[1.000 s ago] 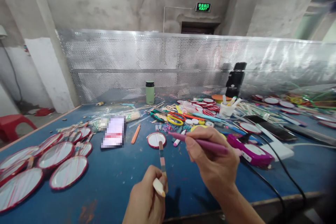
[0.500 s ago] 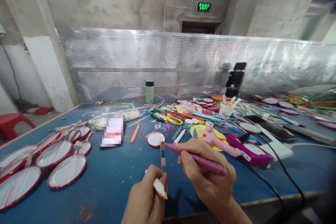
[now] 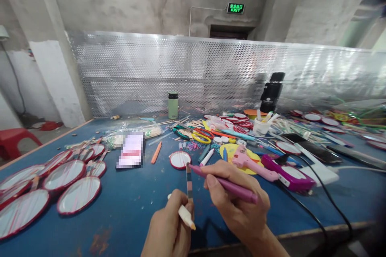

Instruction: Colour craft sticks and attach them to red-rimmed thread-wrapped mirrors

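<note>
Discs (image 3: 64,176) with red rims lie clustered at the left of the blue table (image 3: 120,204). Right of them rests an orange pen (image 3: 156,153). The left hand (image 3: 169,223) is closed around a striped stick (image 3: 189,186) and a white marker (image 3: 186,216); the stick's far end meets the rim of a small round disc (image 3: 180,160). The right hand (image 3: 243,215) grips a purple marker (image 3: 235,188), its tip at the stick's upper end. Further right, a pink glue gun (image 3: 256,167) lies partly over a yellow sheet (image 3: 230,149), beside a purple device (image 3: 285,172).
</note>
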Demonstrator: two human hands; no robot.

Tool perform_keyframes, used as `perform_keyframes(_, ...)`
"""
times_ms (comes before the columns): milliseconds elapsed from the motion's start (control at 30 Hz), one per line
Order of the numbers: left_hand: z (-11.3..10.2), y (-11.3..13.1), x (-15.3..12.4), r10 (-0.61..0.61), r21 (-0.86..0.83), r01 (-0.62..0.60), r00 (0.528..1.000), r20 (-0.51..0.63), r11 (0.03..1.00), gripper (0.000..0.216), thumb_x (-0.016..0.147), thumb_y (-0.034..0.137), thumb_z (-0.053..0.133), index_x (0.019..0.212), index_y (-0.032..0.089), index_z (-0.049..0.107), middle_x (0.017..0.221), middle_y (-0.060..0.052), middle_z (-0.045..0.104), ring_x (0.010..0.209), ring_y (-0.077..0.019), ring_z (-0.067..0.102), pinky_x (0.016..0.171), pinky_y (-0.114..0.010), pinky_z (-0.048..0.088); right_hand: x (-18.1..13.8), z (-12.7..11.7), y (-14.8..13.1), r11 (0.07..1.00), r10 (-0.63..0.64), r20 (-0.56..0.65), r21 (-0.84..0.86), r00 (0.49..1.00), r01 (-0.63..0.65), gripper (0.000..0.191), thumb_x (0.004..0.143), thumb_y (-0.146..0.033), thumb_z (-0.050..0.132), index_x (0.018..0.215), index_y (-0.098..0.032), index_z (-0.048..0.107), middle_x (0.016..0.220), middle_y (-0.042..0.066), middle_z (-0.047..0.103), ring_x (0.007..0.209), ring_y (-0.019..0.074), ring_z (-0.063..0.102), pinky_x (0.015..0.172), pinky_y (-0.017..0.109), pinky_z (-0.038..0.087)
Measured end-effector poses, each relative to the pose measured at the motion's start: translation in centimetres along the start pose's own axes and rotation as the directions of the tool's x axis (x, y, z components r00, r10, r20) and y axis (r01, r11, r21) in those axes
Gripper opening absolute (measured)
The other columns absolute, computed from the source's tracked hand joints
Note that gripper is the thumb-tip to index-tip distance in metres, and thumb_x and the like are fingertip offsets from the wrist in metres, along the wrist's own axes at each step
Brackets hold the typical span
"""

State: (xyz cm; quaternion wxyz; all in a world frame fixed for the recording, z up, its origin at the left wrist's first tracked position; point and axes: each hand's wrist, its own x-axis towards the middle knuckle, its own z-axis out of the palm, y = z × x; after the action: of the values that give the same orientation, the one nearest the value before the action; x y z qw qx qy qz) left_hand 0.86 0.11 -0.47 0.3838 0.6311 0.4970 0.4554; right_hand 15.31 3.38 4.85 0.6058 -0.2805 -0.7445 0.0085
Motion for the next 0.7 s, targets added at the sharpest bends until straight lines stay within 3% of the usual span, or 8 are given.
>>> perform_keyframes(700,-0.06,-0.14,0.00,0.022,0.007,-0.022,1.000,-0.008,1.000,0.025,0.097,0.038,0.035,0.076,0.025,0.039,0.055,0.010,0.031,0.051,-0.0119,0.027,0.049,-0.025,0.021,-0.04,-0.09,0.01,0.999,-0.038,-0.035,-0.018,0.999,0.037,0.020,0.087,-0.007,0.056,0.093,-0.020,0.070,0.071,-0.003,0.069,0.055,0.0072,0.062,0.054,0.018,0.049)
